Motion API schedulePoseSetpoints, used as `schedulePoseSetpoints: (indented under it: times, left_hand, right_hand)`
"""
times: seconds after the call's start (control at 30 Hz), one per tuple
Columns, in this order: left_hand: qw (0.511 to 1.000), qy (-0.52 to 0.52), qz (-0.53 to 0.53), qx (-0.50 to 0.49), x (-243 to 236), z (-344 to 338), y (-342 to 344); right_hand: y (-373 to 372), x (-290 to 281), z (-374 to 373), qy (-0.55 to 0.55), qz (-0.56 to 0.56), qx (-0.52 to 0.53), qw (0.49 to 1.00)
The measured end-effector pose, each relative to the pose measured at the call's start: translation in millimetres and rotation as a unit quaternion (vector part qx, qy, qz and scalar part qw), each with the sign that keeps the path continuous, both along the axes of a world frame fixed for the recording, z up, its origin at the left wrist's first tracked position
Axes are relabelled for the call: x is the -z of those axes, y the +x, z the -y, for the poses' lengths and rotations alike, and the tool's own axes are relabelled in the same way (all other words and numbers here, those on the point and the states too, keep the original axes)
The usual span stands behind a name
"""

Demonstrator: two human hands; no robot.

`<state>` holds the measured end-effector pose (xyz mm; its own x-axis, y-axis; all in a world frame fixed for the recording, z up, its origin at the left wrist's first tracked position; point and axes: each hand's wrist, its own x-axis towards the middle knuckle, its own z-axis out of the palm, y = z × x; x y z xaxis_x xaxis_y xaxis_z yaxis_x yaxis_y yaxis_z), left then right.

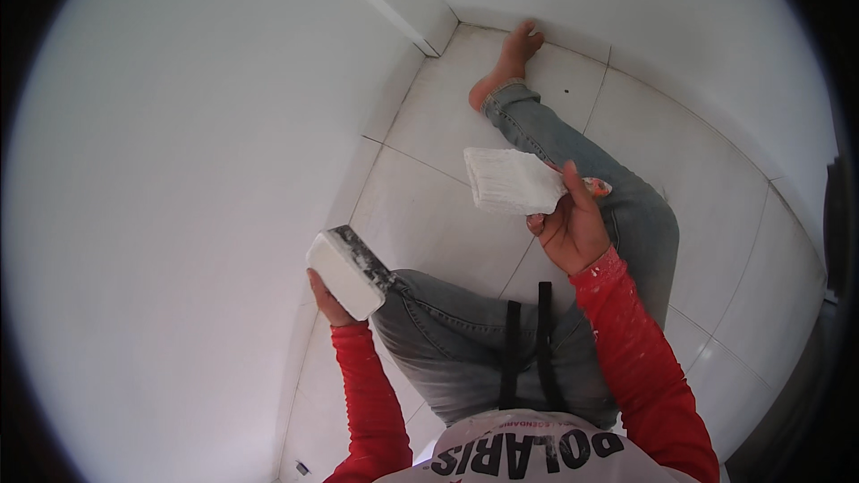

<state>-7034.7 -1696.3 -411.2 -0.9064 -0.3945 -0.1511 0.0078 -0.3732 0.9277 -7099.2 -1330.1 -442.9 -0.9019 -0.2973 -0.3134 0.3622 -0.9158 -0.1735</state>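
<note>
Your right hand closes its fingers on the brush above the floor; your left hand grips the black-sided box near the floor's left edge. Hold both steady, clear of your jeans.

Pale floor tiles along a white wall, a tiny dark speck on one tile.

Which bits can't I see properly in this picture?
All in the head view:
Brush: the middle of its handle is hidden by the right hand.
Left hand: most of its fingers are hidden behind the white-and-black block.
Dark speck on the floor: too small to name.
Dark thing at the right rim: too dim, and cut off there.
</note>
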Motion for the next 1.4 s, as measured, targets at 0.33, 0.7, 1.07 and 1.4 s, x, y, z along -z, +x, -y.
schedulePoseSetpoints:
  times: [0.33, 0.7, 1.07, 1.4]
  left_hand:
    - [0.962, -0.004, 0.263, -0.074, 61, 172, 200]
    - [0.808, -0.298, 0.492, 0.129, 98, 124, 295]
    - [0.687, -0.604, 0.374, 0.151, 131, 214, 49]
    - [0.578, -0.514, 0.614, 0.155, 176, 132, -21]
  right_hand:
    - [1, -9, 5, 0.050, -0.003, 0.005, 0.999]
    - [5, 10, 21, 0.084, 0.012, -0.065, 0.994]
    - [-41, -31, 71, 0.150, 0.017, 0.031, 0.988]
    - [-225, 60, 141, 0.263, 0.097, 0.184, 0.942]
